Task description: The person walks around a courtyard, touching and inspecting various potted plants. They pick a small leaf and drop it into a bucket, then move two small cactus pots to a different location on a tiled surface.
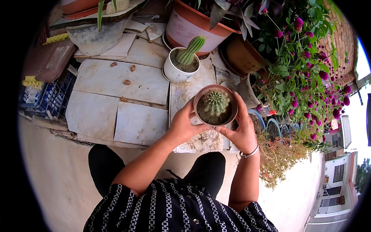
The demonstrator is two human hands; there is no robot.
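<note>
Between my two hands is a small brown plant pot (198, 112) with a round, spiny green cactus (215, 101) growing in its soil. My left hand (184, 124) grips the pot's left side, thumb along the near rim. On the other side, my right hand (242, 131) wraps round it with its thumb also at the near rim; a silver bangle circles that wrist. Just beyond, a white pot (178, 73) holds a tall, leaning green cactus (192, 50). The undersides of the held pot and some fingertips are hidden.
Pale tiles (123, 81) cover the low worktop, with a few dry brown bits on them. Behind stands a large red-and-white planter (189, 27). Purple-flowered plants (301, 73) crowd the right side. A blue crate (52, 94) and a cement-stained bowl (94, 38) lie at left.
</note>
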